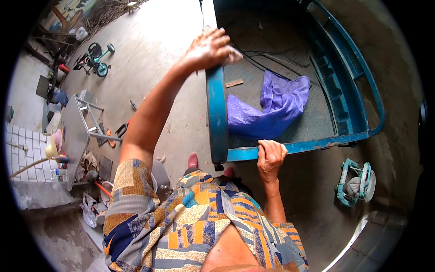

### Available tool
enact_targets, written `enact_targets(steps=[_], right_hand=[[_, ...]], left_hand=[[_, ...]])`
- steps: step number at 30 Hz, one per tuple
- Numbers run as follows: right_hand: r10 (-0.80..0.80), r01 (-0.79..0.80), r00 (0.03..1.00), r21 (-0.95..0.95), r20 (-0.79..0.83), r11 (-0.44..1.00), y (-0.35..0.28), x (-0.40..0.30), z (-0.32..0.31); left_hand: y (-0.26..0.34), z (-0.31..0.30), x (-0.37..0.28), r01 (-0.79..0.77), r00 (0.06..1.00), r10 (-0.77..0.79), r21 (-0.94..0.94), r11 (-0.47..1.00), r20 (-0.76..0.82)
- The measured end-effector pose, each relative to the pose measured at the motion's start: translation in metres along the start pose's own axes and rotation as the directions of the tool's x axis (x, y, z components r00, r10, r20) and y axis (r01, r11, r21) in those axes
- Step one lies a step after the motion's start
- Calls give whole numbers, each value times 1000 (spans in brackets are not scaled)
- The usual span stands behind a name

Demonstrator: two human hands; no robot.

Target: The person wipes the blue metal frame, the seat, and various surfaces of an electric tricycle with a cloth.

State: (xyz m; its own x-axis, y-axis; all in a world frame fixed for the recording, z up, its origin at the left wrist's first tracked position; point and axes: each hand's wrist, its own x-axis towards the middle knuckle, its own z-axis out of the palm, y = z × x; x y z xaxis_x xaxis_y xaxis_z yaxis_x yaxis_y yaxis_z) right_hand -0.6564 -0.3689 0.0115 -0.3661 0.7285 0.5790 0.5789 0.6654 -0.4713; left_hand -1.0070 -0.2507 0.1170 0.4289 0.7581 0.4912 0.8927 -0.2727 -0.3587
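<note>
My left hand (210, 47), slightly blurred, rests over the top of the blue metal side wall (216, 112) of a cargo bed. A crumpled pale cloth (234, 54) sticks out from under its fingers. My right hand (272, 158) curls around the blue end rail (316, 144), thumb and fingers over its top edge. Inside the bed, a crumpled purple woven plastic sack (282, 105) lies on the tread-plate floor (312, 115). Dark cables (272, 64) and a short wood strip (234, 83) lie beyond it.
A child's tricycle (97, 59) stands on the concrete at far left. Nearer are a tilted folding table (73, 125), an orange slipper (110, 138) and a grey bucket (160, 175). On the right sits a teal-framed folding seat (355, 183). My pink shoe (192, 159) is beside the bed's corner.
</note>
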Motion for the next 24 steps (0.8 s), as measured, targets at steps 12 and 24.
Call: enact_targets(steps=[12, 24], right_hand=[[181, -184, 982, 501, 56, 846, -122, 49, -8], [440, -363, 869, 312, -226, 878, -167, 44, 45]], left_hand=[[80, -98, -48, -105, 994, 102, -736, 669, -50], [-86, 69, 53, -68, 996, 44, -334, 940, -81]])
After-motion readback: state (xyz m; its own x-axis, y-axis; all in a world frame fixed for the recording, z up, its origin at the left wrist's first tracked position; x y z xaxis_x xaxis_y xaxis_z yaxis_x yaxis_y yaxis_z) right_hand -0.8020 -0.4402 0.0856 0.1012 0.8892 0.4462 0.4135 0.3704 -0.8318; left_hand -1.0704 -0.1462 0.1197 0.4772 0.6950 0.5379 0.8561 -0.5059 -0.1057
